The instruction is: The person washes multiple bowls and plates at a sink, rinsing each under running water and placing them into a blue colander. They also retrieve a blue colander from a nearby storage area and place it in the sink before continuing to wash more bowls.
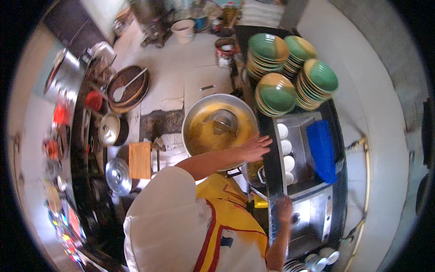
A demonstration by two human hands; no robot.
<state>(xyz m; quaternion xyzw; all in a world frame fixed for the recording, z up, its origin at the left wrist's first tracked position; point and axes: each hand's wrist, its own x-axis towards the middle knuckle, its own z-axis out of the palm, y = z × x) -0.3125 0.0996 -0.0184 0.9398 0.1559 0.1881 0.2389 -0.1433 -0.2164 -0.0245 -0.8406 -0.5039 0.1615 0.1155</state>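
My left hand (259, 148) is spread, fingers apart, near the right rim of a large metal basin (186, 119) and the dark counter edge. Yellowish liquid fills the basin, with a rounded metal thing (223, 121) in its middle. My right hand (284, 206) rests at the front edge of the counter beside the steel sink; its fingers are blurred, and whether it grips anything cannot be told. Several white cups or bowls (286, 147) stand in a row along the sink's near side. A blue cloth or plastic piece (321, 149) lies over the sink's far side.
Stacks of green and yellow bowls (276, 93) stand on the counter (272, 149). A wooden stool (139, 160), a metal lid (118, 176) and a wide dark pan (127, 86) with a ladle are left of the basin. A white bucket (183, 31) stands farther back on the tiled floor.
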